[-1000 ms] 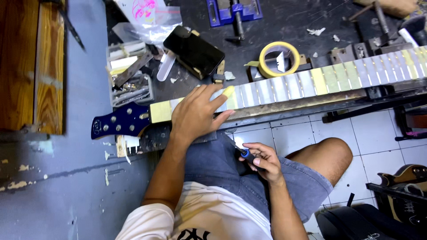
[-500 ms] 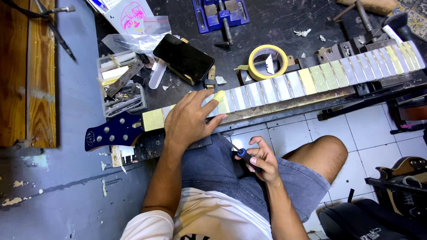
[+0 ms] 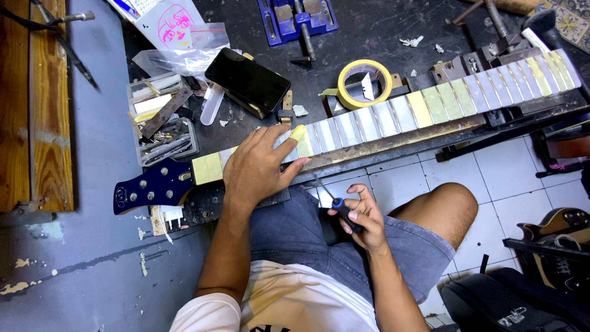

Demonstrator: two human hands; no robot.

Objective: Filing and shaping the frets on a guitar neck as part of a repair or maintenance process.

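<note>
**Masking-taped guitar neck under left hand; small tool in right**

Masking tape in cream and yellow strips covers the fretboard of a guitar neck (image 3: 393, 117), which lies across the front edge of the dark worktop (image 3: 369, 37), running from lower left to upper right. Its dark blue headstock (image 3: 150, 190) overhangs at the left end.

Left hand (image 3: 258, 169): laid palm-down on the neck just right of the headstock, fingers spread wide and flat across the taped frets. It grips nothing; it presses on the neck.

Right hand (image 3: 362, 218): held over the lap, below the neck and clear of it. Its fingers are curled closed around a small screwdriver (image 3: 337, 204) with a blue and black handle, the thin shaft pointing up and left toward the neck. The tip does not touch the neck.

Surroundings on the worktop: a roll of yellow tape (image 3: 364, 83) just behind the neck, a black phone (image 3: 247, 79) resting on a block to its left, a clear tray of small parts (image 3: 163, 120) near the headstock, and a blue vise (image 3: 298, 18) at the far edge.
</note>
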